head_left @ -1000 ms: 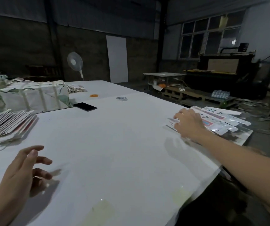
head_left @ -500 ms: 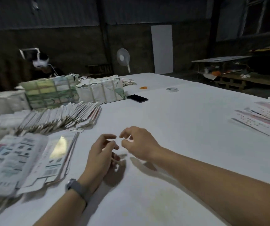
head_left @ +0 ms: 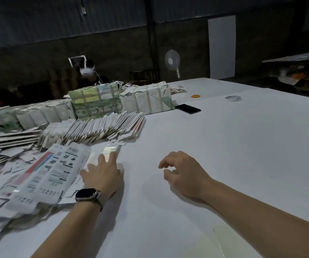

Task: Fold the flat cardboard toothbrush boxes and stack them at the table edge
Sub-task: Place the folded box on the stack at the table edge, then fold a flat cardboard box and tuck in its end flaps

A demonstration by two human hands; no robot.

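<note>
The left hand (head_left: 103,174) lies flat, fingers straight, pressing on the top flat box (head_left: 101,159) of the loose pile (head_left: 43,175), probably to slide one free. The right hand (head_left: 183,172) hovers just beside it, loosely curled and holding nothing, ready to help fold. Fanned blanks (head_left: 94,127) and strapped bundles (head_left: 148,101) wait behind on the table (head_left: 224,155).

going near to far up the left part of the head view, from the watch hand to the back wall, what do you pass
left hand → flat printed boxes → fanned row of flat boxes → strapped green bundle → person in a headset
</note>
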